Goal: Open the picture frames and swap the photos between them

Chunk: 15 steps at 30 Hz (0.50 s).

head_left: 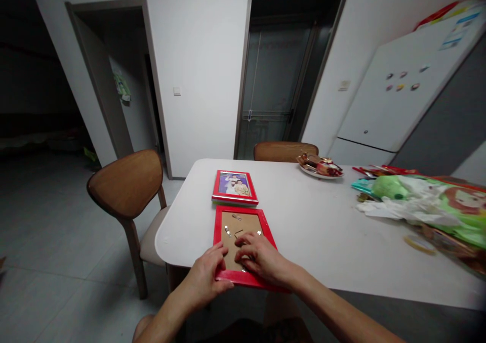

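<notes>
A red picture frame (268, 226) lies face down at the table's near edge, its brown backing board (230, 254) facing up. Small metal clips (228, 230) sit around the board, and a thin dark piece (239, 233) lies near its middle. My left hand (208, 272) grips the frame's lower left corner, fingers over the side and thumb along the bottom edge. Over the board's right part, my right hand (260, 254) has bent, parted fingers with the tips at the board; nothing shows in them. Just beyond lies a second red picture frame (253, 196), photo side up.
On the white table (304, 231) stand a plate (322, 175) of food or wrappers at the back and a pile of bags, tissues and a green plush toy (389, 187) at right. A tape roll (419, 244) lies nearby. Wooden chairs (127, 183) stand left and behind.
</notes>
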Each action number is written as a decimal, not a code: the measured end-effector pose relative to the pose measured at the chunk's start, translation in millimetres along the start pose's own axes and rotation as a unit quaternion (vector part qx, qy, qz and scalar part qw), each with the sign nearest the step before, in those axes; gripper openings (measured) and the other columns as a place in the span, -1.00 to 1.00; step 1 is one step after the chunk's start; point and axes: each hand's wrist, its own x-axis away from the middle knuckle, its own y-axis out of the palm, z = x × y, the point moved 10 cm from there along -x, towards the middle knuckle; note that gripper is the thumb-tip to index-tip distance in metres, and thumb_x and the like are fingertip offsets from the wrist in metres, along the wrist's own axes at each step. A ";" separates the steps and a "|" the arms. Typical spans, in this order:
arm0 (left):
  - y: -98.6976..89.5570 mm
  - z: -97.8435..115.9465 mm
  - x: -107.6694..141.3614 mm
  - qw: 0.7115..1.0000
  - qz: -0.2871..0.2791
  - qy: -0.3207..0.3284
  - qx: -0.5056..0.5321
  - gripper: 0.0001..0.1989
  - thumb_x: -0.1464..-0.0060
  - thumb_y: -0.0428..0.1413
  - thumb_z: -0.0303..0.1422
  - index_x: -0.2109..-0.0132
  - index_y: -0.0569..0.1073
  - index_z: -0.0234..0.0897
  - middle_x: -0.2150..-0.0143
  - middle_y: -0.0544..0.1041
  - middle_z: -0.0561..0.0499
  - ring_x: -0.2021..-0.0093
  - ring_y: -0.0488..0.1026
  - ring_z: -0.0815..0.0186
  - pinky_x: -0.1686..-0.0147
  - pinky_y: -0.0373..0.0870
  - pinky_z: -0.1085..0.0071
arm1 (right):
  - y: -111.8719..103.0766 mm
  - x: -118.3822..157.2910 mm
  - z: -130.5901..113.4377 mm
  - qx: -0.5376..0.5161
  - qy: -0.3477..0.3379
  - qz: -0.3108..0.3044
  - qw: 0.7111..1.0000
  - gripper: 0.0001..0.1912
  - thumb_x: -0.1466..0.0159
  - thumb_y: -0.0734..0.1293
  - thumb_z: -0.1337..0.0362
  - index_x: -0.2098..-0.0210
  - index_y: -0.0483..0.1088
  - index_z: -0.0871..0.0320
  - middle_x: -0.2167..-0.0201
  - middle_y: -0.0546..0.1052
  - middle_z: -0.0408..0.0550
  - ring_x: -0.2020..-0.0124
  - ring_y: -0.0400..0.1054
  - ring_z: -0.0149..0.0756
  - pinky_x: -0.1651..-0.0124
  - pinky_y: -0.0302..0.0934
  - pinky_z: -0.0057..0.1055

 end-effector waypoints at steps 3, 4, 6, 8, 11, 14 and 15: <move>-1.6 0.6 0.6 1.000 0.005 0.001 0.004 -0.77 0.29 0.21 -0.41 0.39 0.36 -0.28 -0.02 0.32 -0.19 -0.13 0.10 0.14 -0.02 0.12 0.25 | 1.4 2.6 -0.2 -0.020 -0.013 -0.043 0.999 -0.73 -0.05 0.22 0.41 0.28 0.43 0.02 0.07 0.29 -0.07 0.01 0.09 -0.26 -0.02 -0.03 -0.26; -1.7 0.2 0.7 1.000 0.007 0.001 0.005 -0.78 0.29 0.21 -0.42 0.39 0.36 -0.28 -0.02 0.33 -0.19 -0.12 0.10 0.14 -0.02 0.12 0.25 | 1.8 3.6 0.2 -0.025 -0.013 -0.053 0.998 -0.72 -0.04 0.24 0.40 0.28 0.43 0.02 0.05 0.27 -0.07 0.00 0.08 -0.25 -0.03 -0.05 -0.26; -1.2 -1.2 0.8 1.000 0.011 -0.002 0.004 -0.78 0.31 0.21 -0.44 0.41 0.36 -0.28 -0.03 0.32 -0.18 -0.12 0.10 0.14 -0.02 0.12 0.25 | 1.4 3.3 1.0 -0.026 -0.010 -0.053 0.998 -0.78 -0.02 0.28 0.37 0.34 0.45 0.03 0.07 0.29 -0.08 0.01 0.09 -0.24 -0.02 -0.04 -0.27; -1.0 -2.2 0.9 1.000 0.014 -0.004 0.003 -0.78 0.32 0.21 -0.46 0.42 0.36 -0.28 -0.03 0.32 -0.18 -0.12 0.10 0.14 -0.03 0.11 0.26 | -0.5 0.6 1.7 -0.023 -0.003 -0.028 0.999 -0.86 -0.04 0.28 0.32 0.41 0.46 0.06 0.17 0.35 -0.08 0.07 0.14 -0.27 0.00 -0.01 -0.30; -1.2 -1.3 1.4 1.000 0.014 -0.004 0.007 -0.77 0.31 0.21 -0.46 0.39 0.36 -0.28 -0.03 0.32 -0.17 -0.12 0.10 0.16 -0.03 0.11 0.27 | -4.1 -2.1 4.8 -0.028 0.021 0.017 0.999 -0.85 -0.07 0.26 0.26 0.40 0.45 0.10 0.17 0.35 -0.06 0.10 0.17 -0.30 0.03 0.02 -0.35; -1.3 0.2 2.1 1.000 0.011 -0.006 0.009 -0.77 0.31 0.21 -0.47 0.40 0.36 -0.27 -0.04 0.31 -0.15 -0.13 0.09 0.15 -0.04 0.09 0.26 | -12.3 1.3 20.7 -0.015 0.099 0.068 0.993 -0.63 0.00 0.30 0.21 0.17 0.35 0.13 0.06 0.27 0.01 0.07 0.16 -0.27 0.04 0.04 -0.37; -1.9 0.5 2.4 1.000 0.014 -0.007 0.011 -0.76 0.32 0.20 -0.48 0.39 0.36 -0.27 -0.05 0.29 -0.15 -0.13 0.10 0.15 -0.04 0.08 0.26 | -13.4 3.1 27.1 0.000 0.130 0.073 0.989 -0.55 0.02 0.31 0.21 0.10 0.31 0.13 0.08 0.28 0.02 0.09 0.17 -0.25 0.06 0.05 -0.36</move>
